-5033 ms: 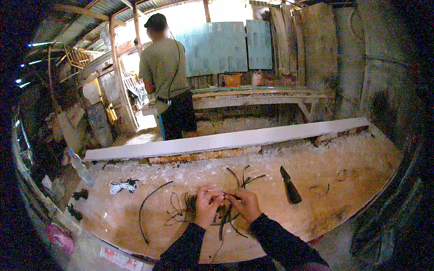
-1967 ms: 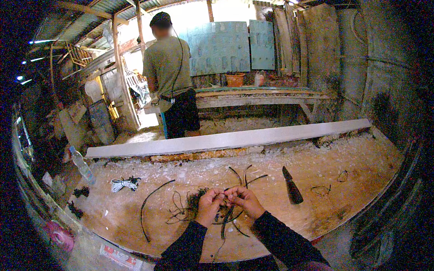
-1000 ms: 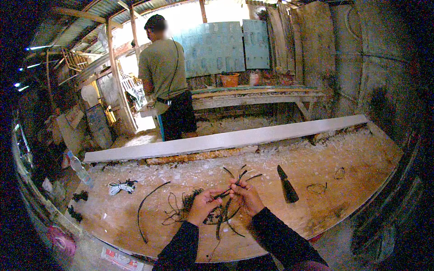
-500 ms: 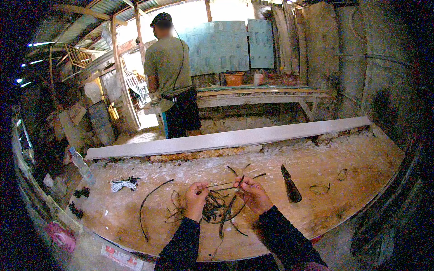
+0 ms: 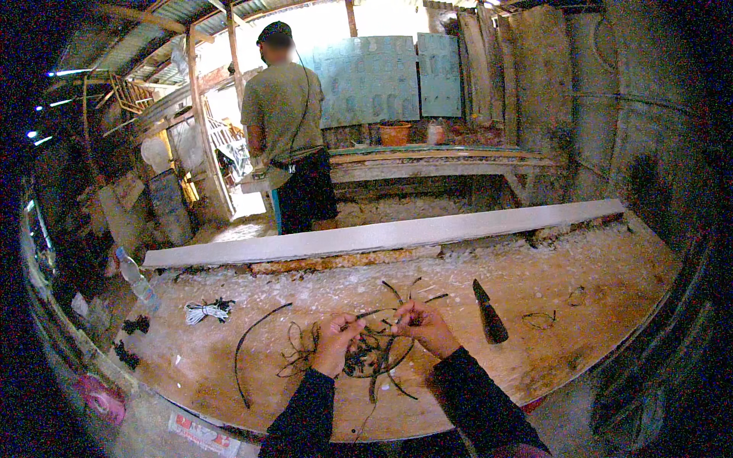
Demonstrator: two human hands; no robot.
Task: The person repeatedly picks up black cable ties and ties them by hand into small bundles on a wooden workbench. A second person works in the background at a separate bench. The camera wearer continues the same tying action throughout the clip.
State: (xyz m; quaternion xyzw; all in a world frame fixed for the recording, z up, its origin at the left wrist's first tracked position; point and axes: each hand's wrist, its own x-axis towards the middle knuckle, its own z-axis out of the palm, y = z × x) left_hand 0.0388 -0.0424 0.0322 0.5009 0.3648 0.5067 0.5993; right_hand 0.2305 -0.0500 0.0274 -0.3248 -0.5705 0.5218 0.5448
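Observation:
Over a wooden table, my left hand (image 5: 336,345) and my right hand (image 5: 426,327) are close together, fingertips pinched. A thin dark strip (image 5: 372,312) runs between them, its far side at my right fingertips. Beneath my hands lies a tangled pile of dark strips (image 5: 365,353), partly hidden by my left hand. Several loose ends stick out beyond my right hand. Left of the pile are thin looped strands (image 5: 298,351) and one long curved dark strip (image 5: 246,347).
A dark pointed wedge-shaped piece (image 5: 490,314) lies right of my hands, with thin wire-like loops (image 5: 540,319) beyond. To the left are a white cord bundle (image 5: 206,311), dark clumps (image 5: 136,326) and a plastic bottle (image 5: 136,278). A long white board (image 5: 382,233) edges the table; a person (image 5: 282,130) stands behind it.
My left hand has shifted slightly right and down, and my right hand has turned a little. The long strip that hung below my right fingers no longer shows in them.

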